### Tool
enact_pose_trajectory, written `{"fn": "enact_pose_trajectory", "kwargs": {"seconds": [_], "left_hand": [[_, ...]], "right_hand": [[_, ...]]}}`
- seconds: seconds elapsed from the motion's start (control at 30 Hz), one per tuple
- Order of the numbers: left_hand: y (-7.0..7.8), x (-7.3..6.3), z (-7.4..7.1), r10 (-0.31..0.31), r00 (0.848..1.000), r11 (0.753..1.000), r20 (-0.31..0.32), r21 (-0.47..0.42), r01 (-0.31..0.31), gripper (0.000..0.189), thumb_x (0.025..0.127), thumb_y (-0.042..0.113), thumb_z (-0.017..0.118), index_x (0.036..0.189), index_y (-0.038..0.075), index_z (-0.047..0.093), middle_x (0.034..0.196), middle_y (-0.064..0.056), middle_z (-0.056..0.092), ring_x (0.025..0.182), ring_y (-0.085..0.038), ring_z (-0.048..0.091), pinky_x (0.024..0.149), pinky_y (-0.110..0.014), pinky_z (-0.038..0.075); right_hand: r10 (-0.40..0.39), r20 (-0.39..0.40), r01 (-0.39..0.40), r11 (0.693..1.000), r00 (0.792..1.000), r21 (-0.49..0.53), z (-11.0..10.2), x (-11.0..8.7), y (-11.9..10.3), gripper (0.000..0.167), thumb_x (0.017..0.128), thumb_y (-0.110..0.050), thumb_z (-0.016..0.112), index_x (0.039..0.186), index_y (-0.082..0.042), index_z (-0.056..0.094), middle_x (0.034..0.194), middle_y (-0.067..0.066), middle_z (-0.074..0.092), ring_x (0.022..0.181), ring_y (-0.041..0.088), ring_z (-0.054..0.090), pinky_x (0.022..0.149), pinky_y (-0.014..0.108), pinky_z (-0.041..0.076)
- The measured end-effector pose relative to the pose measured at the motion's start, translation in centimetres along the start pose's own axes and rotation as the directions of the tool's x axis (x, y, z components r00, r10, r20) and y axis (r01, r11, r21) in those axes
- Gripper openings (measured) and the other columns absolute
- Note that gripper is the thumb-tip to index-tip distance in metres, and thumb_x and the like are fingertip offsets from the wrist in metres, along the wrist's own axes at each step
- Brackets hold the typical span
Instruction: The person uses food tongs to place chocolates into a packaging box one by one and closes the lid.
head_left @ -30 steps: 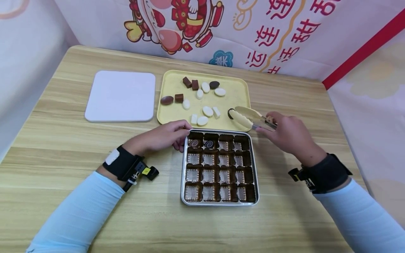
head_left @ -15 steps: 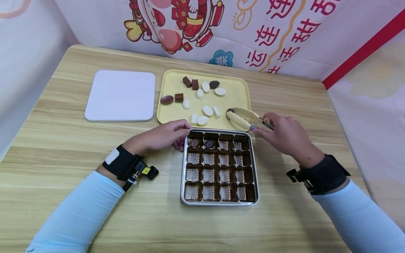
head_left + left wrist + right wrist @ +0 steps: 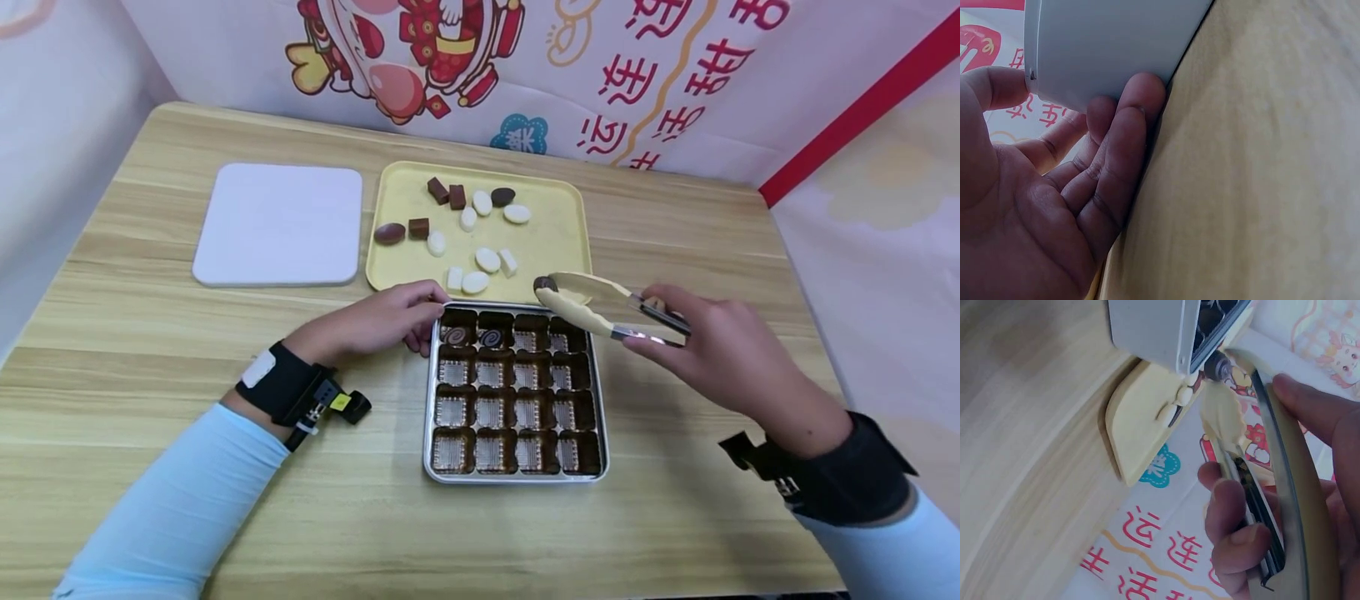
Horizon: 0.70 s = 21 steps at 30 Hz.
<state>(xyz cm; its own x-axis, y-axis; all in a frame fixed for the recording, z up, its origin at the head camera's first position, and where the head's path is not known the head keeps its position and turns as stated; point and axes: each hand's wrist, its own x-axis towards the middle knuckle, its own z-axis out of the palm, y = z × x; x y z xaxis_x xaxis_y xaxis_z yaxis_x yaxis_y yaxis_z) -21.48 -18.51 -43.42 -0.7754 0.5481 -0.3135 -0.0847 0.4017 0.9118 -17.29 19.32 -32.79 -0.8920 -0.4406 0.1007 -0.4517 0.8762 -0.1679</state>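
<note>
A square metal tin (image 3: 517,480) with a brown divided insert lies on the table. Two swirl-topped chocolates, a brown one (image 3: 455,336) and a dark one (image 3: 491,337), sit in its back-left compartments. My left hand (image 3: 386,321) holds the tin's back-left corner, thumb at the rim and other fingers against the side wall (image 3: 1110,44). My right hand (image 3: 723,354) grips cream-tipped tongs (image 3: 573,312). Between the tong tips is a dark round chocolate (image 3: 1216,366), over the tin's back edge and the near edge of the yellow tray (image 3: 555,192).
On the yellow tray lie several white ovals (image 3: 487,260), brown cubes (image 3: 418,227) and darker egg-shaped chocolates (image 3: 389,234). A white lid-like square (image 3: 281,225) lies to the left of the tray. Behind the table (image 3: 300,525) hangs a printed cloth (image 3: 555,108).
The tongs have closed on the dark chocolate and lifted it off the tray, towards the tin's back edge. My right forearm has shifted right and nearer. The left hand stays at the corner.
</note>
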Motion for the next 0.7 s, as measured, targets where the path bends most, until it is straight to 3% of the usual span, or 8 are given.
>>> {"fn": "enact_pose_trajectory", "kwargs": {"seconds": [0.2, 0.4, 0.57, 0.7], "left_hand": [[-0.1, 0.1, -0.2, 0.003, 1.0, 1.0, -0.007, 0.002, -0.003, 0.027, 0.108, 0.03, 0.039, 0.123, 0.011, 0.053, 0.089, -0.014, 0.057, 0.082, -0.029, 0.068, 0.077, -0.037, 0.059], [-0.3, 0.0, -0.3, -0.008, 1.0, 1.0, -0.007, -0.013, 0.008, 0.027, 0.108, 0.029, 0.039, 0.123, 0.01, 0.053, 0.09, -0.013, 0.056, 0.083, -0.029, 0.068, 0.078, -0.037, 0.06], [-0.2, 0.1, -0.2, -0.001, 1.0, 1.0, -0.001, -0.012, 0.001, 0.026, 0.109, 0.028, 0.039, 0.123, 0.011, 0.053, 0.089, -0.013, 0.054, 0.083, -0.028, 0.068, 0.077, -0.037, 0.06], [-0.1, 0.1, -0.1, 0.005, 1.0, 1.0, 0.005, -0.012, -0.005, 0.025, 0.109, 0.026, 0.039, 0.122, 0.011, 0.054, 0.088, -0.012, 0.054, 0.082, -0.029, 0.068, 0.076, -0.038, 0.06]], "right_hand": [[-0.038, -0.081, 0.038, 0.999, 0.996, 0.005, -0.1, -0.6, -0.4, 0.043, 0.08, -0.034, 0.085, 0.115, -0.015, 0.067, 0.064, -0.004, 0.056, 0.051, 0.007, 0.04, 0.044, 0.021, 0.03], [0.026, 0.006, -0.027, 0.999, 1.0, 0.03, 0.6, 0.6, -0.3, 0.044, 0.085, -0.042, 0.079, 0.116, -0.013, 0.067, 0.065, -0.002, 0.057, 0.051, 0.011, 0.043, 0.043, 0.023, 0.031], [0.072, 0.017, -0.072, 0.997, 0.997, 0.024, 0.4, 1.3, 0.2, 0.048, 0.085, -0.042, 0.079, 0.119, -0.011, 0.065, 0.062, 0.001, 0.057, 0.046, 0.012, 0.039, 0.041, 0.026, 0.029], [0.072, 0.06, -0.074, 0.997, 0.996, 0.023, 0.0, 1.8, 1.1, 0.049, 0.086, -0.044, 0.078, 0.117, -0.008, 0.065, 0.079, 0.012, 0.071, 0.047, 0.012, 0.043, 0.044, 0.027, 0.035]]}}
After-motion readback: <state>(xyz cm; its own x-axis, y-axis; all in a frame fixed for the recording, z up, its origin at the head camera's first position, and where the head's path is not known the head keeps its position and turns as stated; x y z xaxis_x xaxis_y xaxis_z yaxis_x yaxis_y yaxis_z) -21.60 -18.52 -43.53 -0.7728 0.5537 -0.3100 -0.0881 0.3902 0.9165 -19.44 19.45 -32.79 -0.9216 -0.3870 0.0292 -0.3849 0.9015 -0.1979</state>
